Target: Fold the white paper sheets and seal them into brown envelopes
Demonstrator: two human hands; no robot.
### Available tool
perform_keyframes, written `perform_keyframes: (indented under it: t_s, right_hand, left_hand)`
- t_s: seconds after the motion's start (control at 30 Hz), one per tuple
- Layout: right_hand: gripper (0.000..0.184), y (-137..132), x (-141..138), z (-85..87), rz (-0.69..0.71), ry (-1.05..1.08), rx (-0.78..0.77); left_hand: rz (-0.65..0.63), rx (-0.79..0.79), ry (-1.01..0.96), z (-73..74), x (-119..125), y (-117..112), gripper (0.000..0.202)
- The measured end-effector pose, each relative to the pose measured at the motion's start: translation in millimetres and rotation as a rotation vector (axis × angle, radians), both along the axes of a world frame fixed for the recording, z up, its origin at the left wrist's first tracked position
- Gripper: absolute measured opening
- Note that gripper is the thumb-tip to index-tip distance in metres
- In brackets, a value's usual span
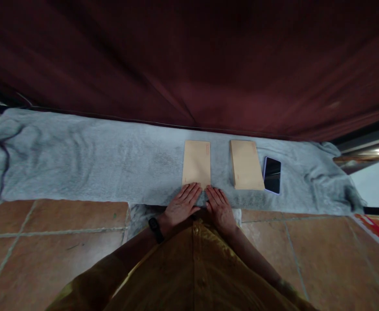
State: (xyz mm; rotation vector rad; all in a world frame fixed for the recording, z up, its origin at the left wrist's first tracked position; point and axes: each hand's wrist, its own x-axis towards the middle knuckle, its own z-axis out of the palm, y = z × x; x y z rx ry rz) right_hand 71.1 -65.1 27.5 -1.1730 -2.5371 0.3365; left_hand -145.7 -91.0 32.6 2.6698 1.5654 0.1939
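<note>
A tan paper envelope [196, 162] with small red print lies flat on a grey cloth, straight in front of me. My left hand [182, 204] rests flat with stretched fingers, its fingertips on the envelope's near left corner. On the near right corner lie the fingertips of my right hand [220, 207], also laid flat and open. The fingers cover the envelope's near edge. Neither hand grips anything. To the right sits a stack of similar envelopes [246, 165], apart from both hands.
Just right of the stack lies a phone [272, 175] with a dark screen and a pale purple case. The grey cloth [127, 160] covers a long narrow surface. Behind it hangs a dark red curtain [189, 65]. Brown floor tiles [79, 255] show below; a white sheet [375, 183] is at far right.
</note>
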Motion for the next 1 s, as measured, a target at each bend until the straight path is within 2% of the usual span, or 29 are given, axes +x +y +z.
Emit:
perform_keyframes:
  t_s: [0.2,0.47,0.67,1.0]
  right_hand:
    - [0.05,1,-4,6.1,-0.006,-0.004,-0.002]
    - [0.052,2,-20,0.4,0.044,-0.002,0.023]
    - [0.051,1,-11,2.0,0.032,0.013,0.006]
    - [0.055,0,-3,-2.5,0.001,0.025,-0.017]
  left_hand:
    - [0.01,-0.002,0.013,-3.1,-2,-1,0.067]
    - [0.016,-0.018,0.026,-0.1,0,-3,0.072]
    - [0.037,-0.022,-0.002,2.3,-6,-4,0.068]
    - [0.094,0.019,-0.044,-2.1,-25,-13,0.068]
